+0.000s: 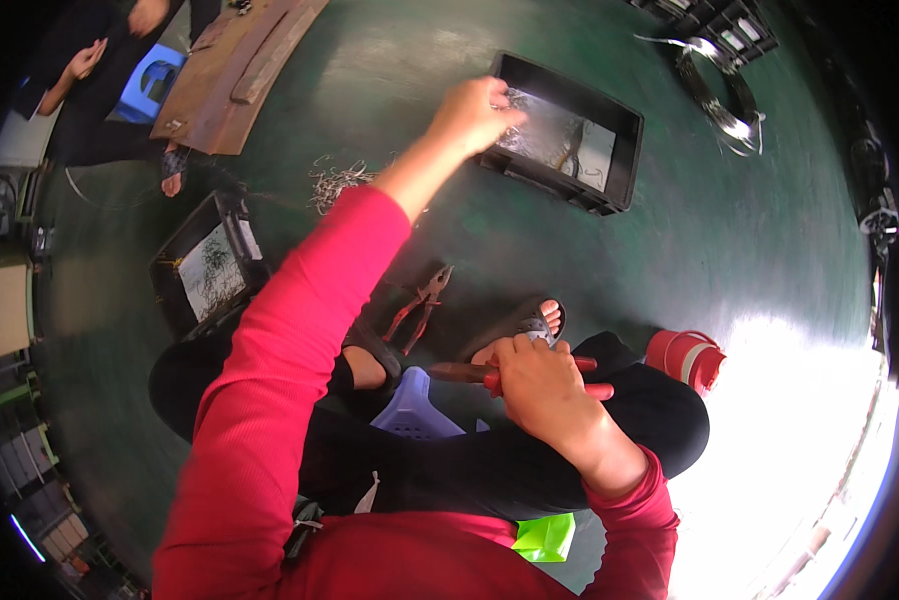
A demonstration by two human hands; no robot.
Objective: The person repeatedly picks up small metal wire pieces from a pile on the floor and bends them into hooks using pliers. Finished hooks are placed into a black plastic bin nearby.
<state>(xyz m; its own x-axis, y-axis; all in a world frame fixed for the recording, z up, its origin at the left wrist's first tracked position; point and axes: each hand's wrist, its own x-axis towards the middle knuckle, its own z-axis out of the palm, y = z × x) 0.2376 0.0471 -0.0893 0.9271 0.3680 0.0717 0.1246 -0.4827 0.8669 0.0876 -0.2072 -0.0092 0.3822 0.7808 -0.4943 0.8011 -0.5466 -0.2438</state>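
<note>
Red-handled pliers (490,374) sit clamped in the right hand (540,385); left hand (475,112) pinches thin silvery wire pieces (555,135) in a black crate (625,130).

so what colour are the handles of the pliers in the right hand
Red, seen in the head view: the pliers gripped by the right hand.
</note>
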